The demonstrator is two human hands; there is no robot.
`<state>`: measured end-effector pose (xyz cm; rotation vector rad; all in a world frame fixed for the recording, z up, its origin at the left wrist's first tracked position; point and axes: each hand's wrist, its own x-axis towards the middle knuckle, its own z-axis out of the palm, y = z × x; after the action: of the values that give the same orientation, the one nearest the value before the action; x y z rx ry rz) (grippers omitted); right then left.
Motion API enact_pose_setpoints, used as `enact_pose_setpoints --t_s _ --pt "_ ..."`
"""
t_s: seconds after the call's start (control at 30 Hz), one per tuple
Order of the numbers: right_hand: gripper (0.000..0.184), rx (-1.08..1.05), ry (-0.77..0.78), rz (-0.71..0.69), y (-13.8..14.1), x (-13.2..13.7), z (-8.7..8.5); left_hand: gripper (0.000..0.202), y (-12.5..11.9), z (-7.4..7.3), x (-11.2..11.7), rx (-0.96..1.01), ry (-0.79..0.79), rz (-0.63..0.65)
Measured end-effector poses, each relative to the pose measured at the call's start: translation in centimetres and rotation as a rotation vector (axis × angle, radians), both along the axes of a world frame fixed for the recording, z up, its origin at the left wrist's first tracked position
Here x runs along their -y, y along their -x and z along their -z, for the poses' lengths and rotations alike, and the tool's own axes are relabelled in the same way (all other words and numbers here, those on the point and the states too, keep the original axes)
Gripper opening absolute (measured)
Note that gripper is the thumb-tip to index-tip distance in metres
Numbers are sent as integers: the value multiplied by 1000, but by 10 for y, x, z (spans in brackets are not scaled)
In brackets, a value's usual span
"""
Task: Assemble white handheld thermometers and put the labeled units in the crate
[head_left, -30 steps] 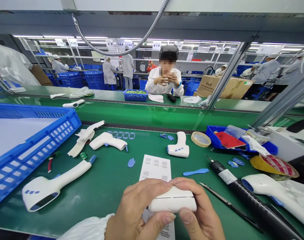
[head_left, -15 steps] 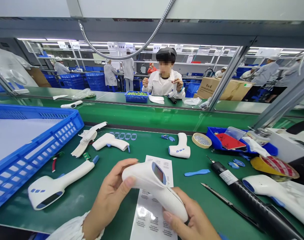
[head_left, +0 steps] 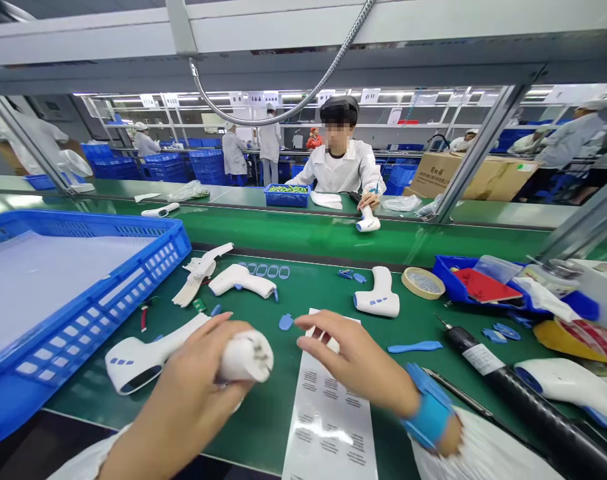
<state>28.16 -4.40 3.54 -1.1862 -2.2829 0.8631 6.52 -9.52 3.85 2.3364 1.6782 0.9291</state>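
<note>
My left hand (head_left: 196, 387) is wrapped round a white handheld thermometer (head_left: 246, 357), whose round end faces me. My right hand (head_left: 356, 360), with a blue wrist strap (head_left: 428, 410), reaches forward over a white label sheet (head_left: 328, 407); its fingers are slightly curled and hold nothing, their tips near a small blue button piece (head_left: 286, 322). Another white thermometer (head_left: 143, 353) lies on the green mat just left of my left hand.
A blue crate (head_left: 83, 313) stands at the left. More thermometer bodies (head_left: 378, 297), shell halves (head_left: 200, 273), blue parts, a tape roll (head_left: 423, 282), a blue tray (head_left: 463, 290) and a black electric screwdriver (head_left: 523, 400) lie about. A person sits across the green conveyor (head_left: 293, 230).
My right hand has let go of the thermometer and moved forward over the label sheet. My left hand now holds the thermometer alone, turned end-on. The view shifted left.
</note>
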Motion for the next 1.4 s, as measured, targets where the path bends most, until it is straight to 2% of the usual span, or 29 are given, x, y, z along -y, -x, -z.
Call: enact_pose_setpoints --t_s 0.07,0.13,0.27,0.4,0.53,0.67,0.8,0.9,1.07,1.3,1.37,1.4 --pt "25 89 -45 36 14 -22 15 25 8 -8 1 197 181 -157" --pt "27 143 -55 94 30 -38 30 31 10 -13 2 370 275 -209" --pt "24 181 -62 203 55 -56 48 35 8 -18 6 530 357 -162" --pt "16 74 11 163 57 -57 53 32 7 -17 6 541 448 -90" --pt "6 -79 130 88 39 -42 43 30 5 -14 -1 507 463 17" --pt "21 -253 221 84 5 -17 15 24 -4 -10 -10 469 395 86" --pt "13 -544 452 73 -21 11 -14 26 -18 -7 -17 395 337 176" --pt "11 -614 483 30 -28 25 -23 23 -31 -8 -20 290 279 270" --pt "14 -717 536 66 -29 28 -24 16 -48 -14 -21 143 199 410" --pt "15 -933 615 187 -28 32 -13 16 -61 -9 -25 98 75 422" --pt "15 -960 562 242 -26 36 -8 19 -64 -5 -24 96 19 410" --pt "14 -953 487 278 -25 37 -5 21 -65 -4 -24 95 -7 398"
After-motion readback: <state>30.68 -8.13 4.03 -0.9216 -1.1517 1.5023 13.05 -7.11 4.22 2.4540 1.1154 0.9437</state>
